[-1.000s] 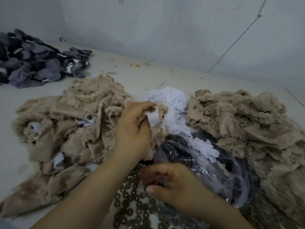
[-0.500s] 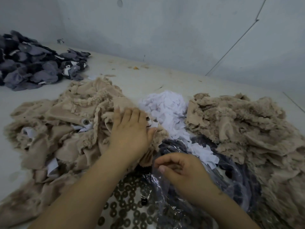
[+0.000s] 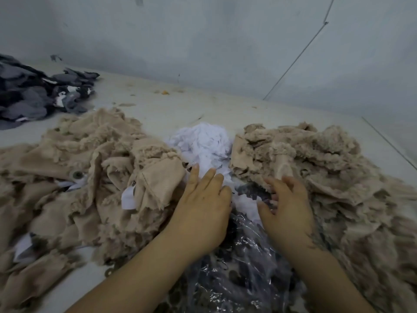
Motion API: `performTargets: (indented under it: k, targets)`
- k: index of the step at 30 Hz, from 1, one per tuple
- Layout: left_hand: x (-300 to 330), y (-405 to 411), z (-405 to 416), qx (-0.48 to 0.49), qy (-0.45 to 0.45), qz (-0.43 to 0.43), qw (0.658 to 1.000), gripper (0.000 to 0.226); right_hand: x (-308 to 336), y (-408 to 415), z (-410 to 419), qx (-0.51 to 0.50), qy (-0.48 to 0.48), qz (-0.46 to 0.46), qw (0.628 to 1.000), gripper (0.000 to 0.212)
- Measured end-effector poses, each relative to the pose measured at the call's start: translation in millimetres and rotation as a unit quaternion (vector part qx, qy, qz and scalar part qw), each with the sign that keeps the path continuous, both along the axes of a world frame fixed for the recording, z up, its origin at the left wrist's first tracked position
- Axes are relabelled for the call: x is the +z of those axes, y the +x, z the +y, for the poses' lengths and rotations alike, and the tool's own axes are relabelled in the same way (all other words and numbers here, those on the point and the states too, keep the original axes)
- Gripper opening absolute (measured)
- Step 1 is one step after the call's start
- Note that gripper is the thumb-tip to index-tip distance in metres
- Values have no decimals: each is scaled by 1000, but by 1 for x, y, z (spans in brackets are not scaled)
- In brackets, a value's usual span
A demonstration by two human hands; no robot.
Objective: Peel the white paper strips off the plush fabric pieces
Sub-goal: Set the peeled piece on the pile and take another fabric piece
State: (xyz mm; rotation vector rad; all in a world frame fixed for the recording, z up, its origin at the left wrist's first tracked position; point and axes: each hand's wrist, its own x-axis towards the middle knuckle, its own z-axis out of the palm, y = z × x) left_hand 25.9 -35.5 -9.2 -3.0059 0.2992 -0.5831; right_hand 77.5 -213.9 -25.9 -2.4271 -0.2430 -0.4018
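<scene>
1. A second ago the left hand (image 3: 200, 206) pinched a tan plush piece with a white strip showing at its edge; now that piece is out of its grip. The hand lies flat, fingers straight and together, its tips on the near edge of the white paper heap (image 3: 203, 143).
2. The right hand (image 3: 285, 204) has come up from the clear plastic bag (image 3: 237, 279). Its fingers are spread and only loosely bent, holding nothing, and it hovers just beside the right plush pile (image 3: 316, 163).
3. So both hands are empty. I judge that one piece is finished with and the next not yet picked; whether its strip came off, these views do not show.
4. The work still waiting lies in the left plush pile (image 3: 90, 177), which fills the left of the worktop (image 3: 225, 109). A white strip (image 3: 128, 197) shows on a piece near its right edge, close to the left hand.
5. More white slips peek out further left in that pile, so a good deal remains.
6. The right pile shows no strips and is probably the finished lot.
7. A dark grey fabric heap (image 3: 38, 93) sits far left, untouched.
</scene>
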Motion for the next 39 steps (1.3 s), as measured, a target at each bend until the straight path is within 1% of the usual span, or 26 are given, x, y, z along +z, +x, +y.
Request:
performTargets:
  k: [3,5,6,8,11,13,15,19,24,26,28,30,32,33,34,35,36,37,39]
  targets:
    - [-4,2,-1,-2,7,14,1000,32,0,8,-12,-54,-5,15,998,83]
    - [-6,2,5,16,3,10,1000,27,2,14,-20,-77,22,64,995,102]
    - [-6,3,10,33,-4,5,999,21,3,17,-23,-91,46,95,990,108]
    - [-8,3,24,65,-26,5,998,11,5,21,-28,-121,78,128,981,114]
    - [-13,3,38,67,-35,-7,997,21,4,24,-30,-146,74,140,976,115]
    - [-10,0,32,51,-35,-12,998,29,3,26,-30,-149,70,141,976,111]
    - [-9,-1,22,35,-43,-10,998,33,5,26,-26,-143,54,138,979,99]
    - [-10,0,12,20,-47,-8,999,25,8,10,-9,-86,7,113,990,79]
    - [-10,-1,11,30,-36,3,999,28,5,-22,21,40,44,49,997,55]
    - [-8,-3,11,30,-37,17,999,30,2,-31,26,65,52,5,997,46]
    - [-7,-6,9,23,-57,30,998,35,2,-40,29,86,53,-59,993,36]
    - [-5,-9,7,9,-111,61,992,52,3,-46,32,104,41,-106,988,30]
    - [-3,-9,2,-26,-209,94,973,68,4,-51,34,112,29,-125,985,28]
    - [-2,-8,-1,-49,-261,101,959,69,4,-53,34,116,38,-128,984,27]
    - [1,-7,-5,-71,-314,108,941,63,4,-54,35,120,53,-129,983,25]
    - [4,-5,-9,-86,-372,111,918,52,4,-55,36,123,74,-133,981,24]
    - [6,-2,-11,-85,-424,111,895,39,5,-55,37,124,99,-139,978,26]
    - [8,1,-13,-72,-466,111,875,31,6,-55,37,121,125,-142,974,30]
    - [10,4,-17,-54,-517,100,849,36,7,-52,36,103,173,-133,970,47]
